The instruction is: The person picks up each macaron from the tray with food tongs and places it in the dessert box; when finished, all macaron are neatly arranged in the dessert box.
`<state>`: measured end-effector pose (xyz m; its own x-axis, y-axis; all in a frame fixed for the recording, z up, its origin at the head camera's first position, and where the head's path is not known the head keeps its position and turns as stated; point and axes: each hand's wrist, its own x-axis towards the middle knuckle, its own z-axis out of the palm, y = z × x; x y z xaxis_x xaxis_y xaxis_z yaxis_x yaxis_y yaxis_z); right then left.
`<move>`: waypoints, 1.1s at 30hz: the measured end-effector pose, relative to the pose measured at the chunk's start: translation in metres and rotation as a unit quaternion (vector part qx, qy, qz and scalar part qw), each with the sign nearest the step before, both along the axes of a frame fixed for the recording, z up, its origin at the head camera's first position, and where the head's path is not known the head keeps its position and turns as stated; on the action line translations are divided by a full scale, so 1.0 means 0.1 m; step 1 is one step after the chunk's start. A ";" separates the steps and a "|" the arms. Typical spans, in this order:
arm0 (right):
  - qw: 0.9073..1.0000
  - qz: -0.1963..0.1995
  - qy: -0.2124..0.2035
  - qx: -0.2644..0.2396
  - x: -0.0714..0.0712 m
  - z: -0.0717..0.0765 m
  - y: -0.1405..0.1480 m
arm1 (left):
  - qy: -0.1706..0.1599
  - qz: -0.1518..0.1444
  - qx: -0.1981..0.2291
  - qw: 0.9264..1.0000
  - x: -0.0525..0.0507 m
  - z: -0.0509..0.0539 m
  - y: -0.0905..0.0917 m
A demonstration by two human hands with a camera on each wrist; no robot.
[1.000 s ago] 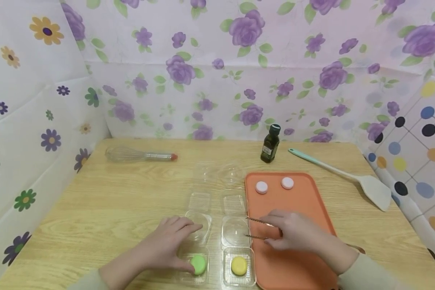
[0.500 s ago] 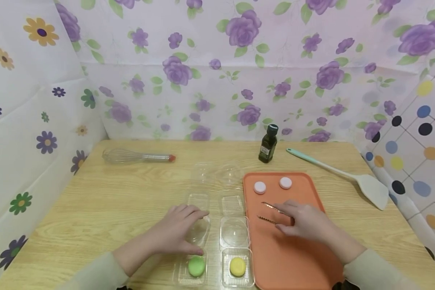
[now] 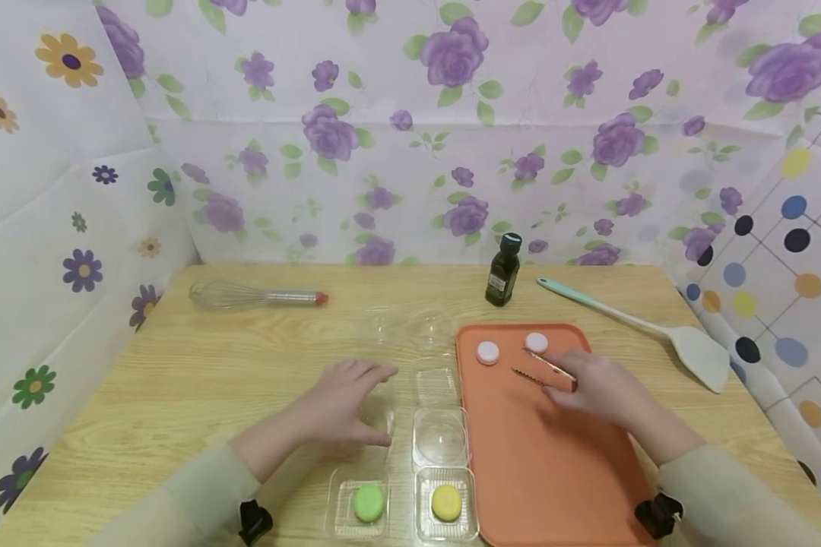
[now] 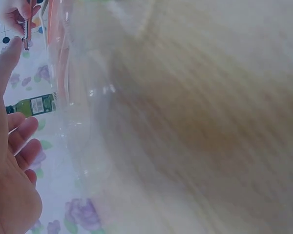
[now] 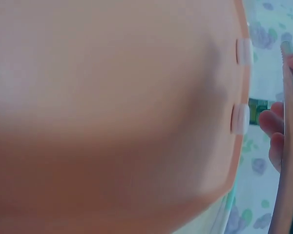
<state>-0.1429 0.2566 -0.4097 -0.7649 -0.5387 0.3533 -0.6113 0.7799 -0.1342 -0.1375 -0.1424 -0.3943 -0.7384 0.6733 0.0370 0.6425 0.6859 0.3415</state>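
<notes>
No text is legible, the label [image 4: 37, 106] on the bottle [image 3: 503, 270] being blurred.

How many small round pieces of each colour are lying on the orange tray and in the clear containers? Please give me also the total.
Whitish pieces: 2, on the orange tray
Green piece: 1, in a clear container
Yellow piece: 1, in another clear container
Total: 4

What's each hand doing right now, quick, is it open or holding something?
Left hand: open, holding nothing.
Right hand: holding the tongs, their tips apart with nothing between them.
</notes>
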 end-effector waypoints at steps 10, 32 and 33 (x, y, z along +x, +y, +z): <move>0.998 -0.049 -0.040 0.015 -0.10 0.00 0.09 | -0.008 0.002 -0.032 0.999 -0.20 0.08 0.18; 0.977 -0.130 -0.164 0.036 -0.32 -0.04 0.22 | -0.031 0.000 -0.099 0.995 -0.47 0.02 0.50; 0.978 -0.128 -0.162 0.037 -0.32 -0.04 0.22 | -0.033 0.000 -0.101 0.994 -0.47 0.01 0.50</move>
